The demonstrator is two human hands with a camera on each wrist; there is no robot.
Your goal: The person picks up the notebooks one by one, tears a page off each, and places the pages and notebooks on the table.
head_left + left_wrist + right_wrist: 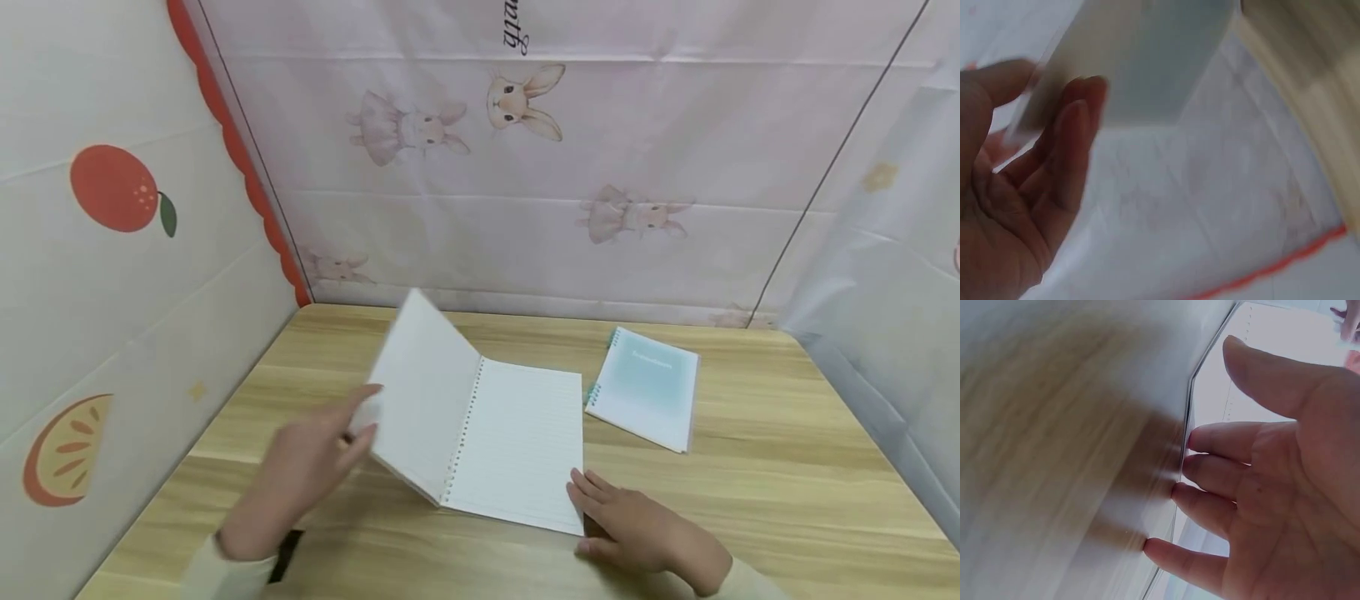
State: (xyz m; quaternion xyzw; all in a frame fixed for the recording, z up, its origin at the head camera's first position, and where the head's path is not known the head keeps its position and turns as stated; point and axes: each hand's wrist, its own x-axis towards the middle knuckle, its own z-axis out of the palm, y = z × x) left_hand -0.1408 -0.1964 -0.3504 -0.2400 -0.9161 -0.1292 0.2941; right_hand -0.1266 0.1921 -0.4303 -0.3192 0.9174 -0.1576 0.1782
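Your left hand (307, 467) is sitting lower left in the head view, a bit blurry, and its thumb and fingers are pinching the outer edge of a raised flap (422, 400). That flap is belonging to the notebook (528, 450), which is lying mid-frame on the bench (787, 475), lined paper facing up. Your right hand (637, 527), lower right, is resting fairly straight fingers at its near right corner, not gripping anything. Looks to me like you're at the cover-turning step; can't tell which way. Next move is probably calling for a steady left pinch while your right is bracing the corner against sliding. Bench is showing pale wood grain, with a teal-and-white notebook (647, 387) lying right of centre. Printed sheets (465, 229) are walling you in: rabbits (516, 104) up top, fruit (116, 190) at left.
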